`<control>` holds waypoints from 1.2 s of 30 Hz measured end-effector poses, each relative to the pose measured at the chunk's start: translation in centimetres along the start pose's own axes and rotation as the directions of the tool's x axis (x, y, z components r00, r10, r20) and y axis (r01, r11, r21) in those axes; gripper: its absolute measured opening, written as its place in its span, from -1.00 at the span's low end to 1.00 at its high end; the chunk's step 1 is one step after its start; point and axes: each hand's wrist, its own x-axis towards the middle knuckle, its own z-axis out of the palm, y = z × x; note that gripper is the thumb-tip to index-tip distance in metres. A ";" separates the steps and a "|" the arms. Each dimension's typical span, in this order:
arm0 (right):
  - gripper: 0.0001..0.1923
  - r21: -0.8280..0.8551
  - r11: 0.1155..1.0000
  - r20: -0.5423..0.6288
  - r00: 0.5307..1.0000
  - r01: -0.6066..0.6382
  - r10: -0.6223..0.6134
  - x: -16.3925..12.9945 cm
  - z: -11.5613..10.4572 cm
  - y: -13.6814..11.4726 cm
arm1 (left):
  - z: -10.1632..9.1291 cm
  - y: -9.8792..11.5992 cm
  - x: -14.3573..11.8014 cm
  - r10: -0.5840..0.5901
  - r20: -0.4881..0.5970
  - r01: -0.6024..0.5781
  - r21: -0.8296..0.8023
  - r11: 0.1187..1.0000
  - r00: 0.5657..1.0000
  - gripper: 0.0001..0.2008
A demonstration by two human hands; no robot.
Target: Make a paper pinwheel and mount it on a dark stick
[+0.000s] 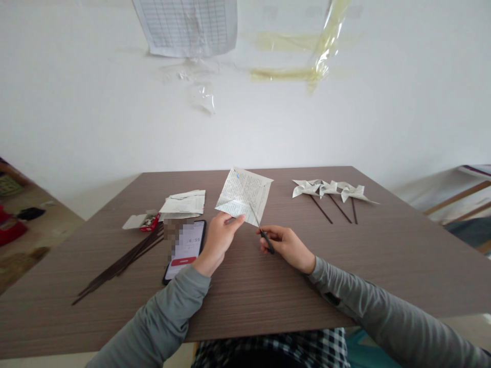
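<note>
A square sheet of printed paper is held up over the middle of the table, tilted, with a crease across it. My left hand pinches its lower left edge between thumb and fingers. My right hand grips the black handles of a pair of scissors. The blades point up and to the left and lie at the paper's lower corner. Whether they are cutting through it I cannot tell. Several paper pinwheels on dark sticks lie to the right of the paper.
Left of my hands lie a phone with a lit screen, a bundle of dark sticks, a stack of folded paper and an opened small red box with small pieces inside. A white wall stands behind the table.
</note>
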 end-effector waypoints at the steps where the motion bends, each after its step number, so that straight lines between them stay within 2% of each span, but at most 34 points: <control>1: -0.30 -0.001 1.000 0.001 1.000 0.001 -0.001 0.0 0.0 -0.1 | 0.0 0.0 0.0 -0.004 -0.001 0.004 0.003 1.000 1.000 -0.61; 5: -0.32 0.000 1.000 -0.004 1.000 -0.006 0.006 -0.1 0.2 -0.5 | 0.0 0.0 0.0 -0.014 -0.005 0.014 0.009 1.000 1.000 -0.61; 12: -0.29 0.002 0.999 -0.005 0.999 -0.051 0.051 -0.3 0.5 -1.3 | 0.0 -0.2 0.1 -0.021 0.001 0.021 0.019 1.000 1.000 -0.73; 22: -0.40 -0.076 0.996 0.015 0.999 -0.046 0.047 -0.1 -0.2 -0.2 | -0.4 -0.8 0.5 -0.012 -0.049 0.013 0.010 1.000 0.999 -0.72; 25: -0.49 -0.088 0.994 0.034 0.998 -0.059 0.062 0.0 -0.8 -0.1 | -0.8 -1.4 0.9 -0.005 -0.057 0.009 0.073 0.997 0.998 -0.74; 28: -0.60 -0.106 0.990 0.083 0.992 -0.091 0.100 0.0 -1.7 -0.5 | -1.3 -2.0 1.3 0.019 -0.006 -0.018 0.175 0.984 1.000 -0.75; 32: -0.66 -0.147 0.979 0.154 0.975 -0.140 0.162 -0.1 -3.1 -1.7 | -1.9 -2.5 1.8 0.029 0.090 -0.063 0.403 0.913 0.995 -0.76; 36: -0.73 -0.201 0.969 0.214 0.959 -0.143 0.186 -0.4 -4.6 -2.8 | -2.3 -2.9 2.2 0.021 0.121 -0.082 0.524 0.848 0.992 -0.82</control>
